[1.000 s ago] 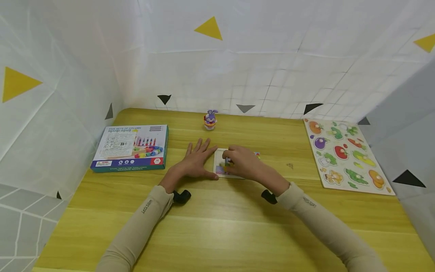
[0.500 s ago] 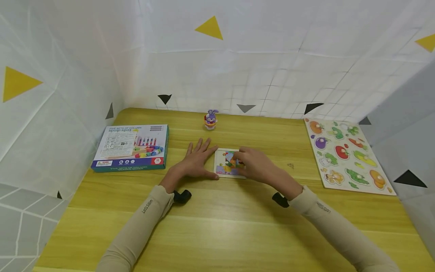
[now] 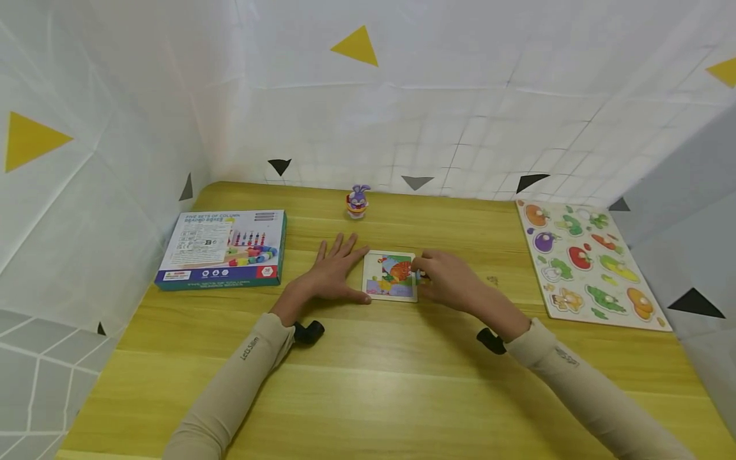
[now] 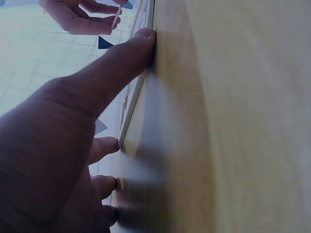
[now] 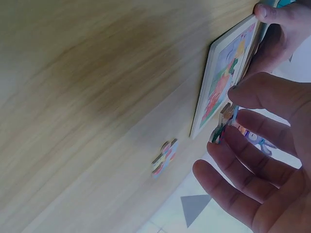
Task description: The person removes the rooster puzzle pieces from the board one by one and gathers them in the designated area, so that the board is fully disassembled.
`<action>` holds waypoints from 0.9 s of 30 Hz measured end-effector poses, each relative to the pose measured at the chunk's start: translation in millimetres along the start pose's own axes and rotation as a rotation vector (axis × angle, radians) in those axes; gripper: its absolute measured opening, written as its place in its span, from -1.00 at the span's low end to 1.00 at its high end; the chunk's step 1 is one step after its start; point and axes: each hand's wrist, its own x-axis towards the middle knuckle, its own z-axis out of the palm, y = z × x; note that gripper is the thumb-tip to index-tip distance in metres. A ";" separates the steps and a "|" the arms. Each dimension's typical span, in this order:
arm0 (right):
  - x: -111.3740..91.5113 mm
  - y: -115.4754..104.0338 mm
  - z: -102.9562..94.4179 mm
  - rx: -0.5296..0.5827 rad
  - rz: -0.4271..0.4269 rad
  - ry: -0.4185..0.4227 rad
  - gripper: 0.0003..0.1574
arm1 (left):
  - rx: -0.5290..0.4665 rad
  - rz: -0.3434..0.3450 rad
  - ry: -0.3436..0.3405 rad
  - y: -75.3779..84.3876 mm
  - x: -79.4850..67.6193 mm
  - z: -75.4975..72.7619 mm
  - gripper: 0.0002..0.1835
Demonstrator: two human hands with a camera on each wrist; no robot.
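– Pale sheeting (image 3: pixel 437 128) printed with triangles behind; yellow wood-grain counter (image 3: pixel 368 383) before you.

– Hands?

– Your left hand (image 3: pixel 330 278) lies flat, fingers spread, gripping nothing; thumb and forefinger touch the left side of a square, pale-rimmed puzzle board (image 3: pixel 392 299) with a bright bird picture. Your right hand (image 3: pixel 448 281) has its fingers pinched on a small colourful jigsaw piece (image 5: pixel 221 126), just beside the board's right edge.

– Advice for this step?

– Brace the board lightly so it can't skid; hold the piece by its sides, I'd say, and tilt it little.

– Unclear?

– Whether you pinch one piece or two stacked. Head view: your knuckles mask a multicoloured loose piece (image 5: pixel 165 158) on the counter. Left wrist view: board edge-on, picture unreadable.
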 end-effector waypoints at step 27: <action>-10.3 23.5 4.1 -0.027 0.037 -0.035 -0.68 | -0.020 0.003 0.008 1.3 -1.6 -1.1 0.22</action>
